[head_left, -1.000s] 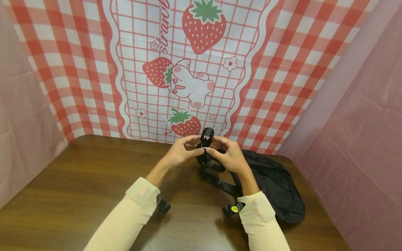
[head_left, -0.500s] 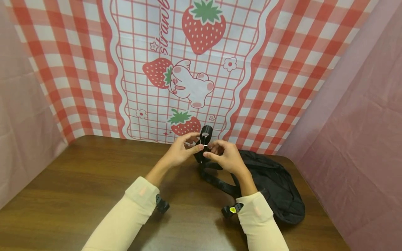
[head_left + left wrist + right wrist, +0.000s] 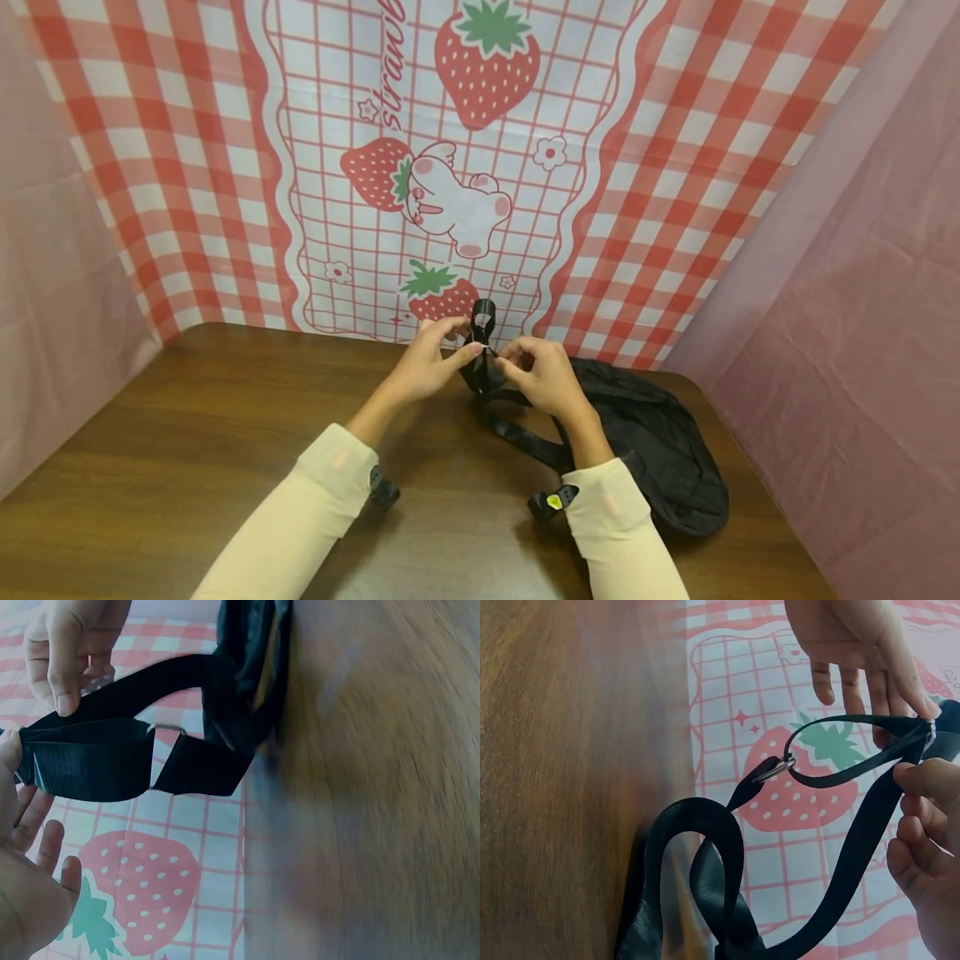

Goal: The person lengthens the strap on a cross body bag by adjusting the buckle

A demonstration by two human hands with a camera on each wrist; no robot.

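A black webbing strap [image 3: 859, 862] rises in loops from the black bag [image 3: 660, 458] lying on the table's right side. My left hand [image 3: 431, 362] pinches the strap at a metal slider buckle [image 3: 931, 735], thumb on its near side. Just right of it, my right hand [image 3: 547, 375] pinches a length of the strap between thumb and curled fingers. A smaller metal ring [image 3: 166, 729] joins the strap's doubled loop to a short webbing piece [image 3: 202, 766]. In the head view, one strap loop [image 3: 483, 310] stands up above both hands.
The brown wooden table [image 3: 225, 433] runs beneath both forearms. Behind it hangs a red-and-white strawberry cloth [image 3: 480, 167], and pink cloth [image 3: 840, 292] drapes the right side. A small black camera [image 3: 551, 502] sits at the right cuff.
My right hand's fingers have come away from the left hand and now pinch the strap a little to the right. The standing loop has shifted slightly left with my left hand.
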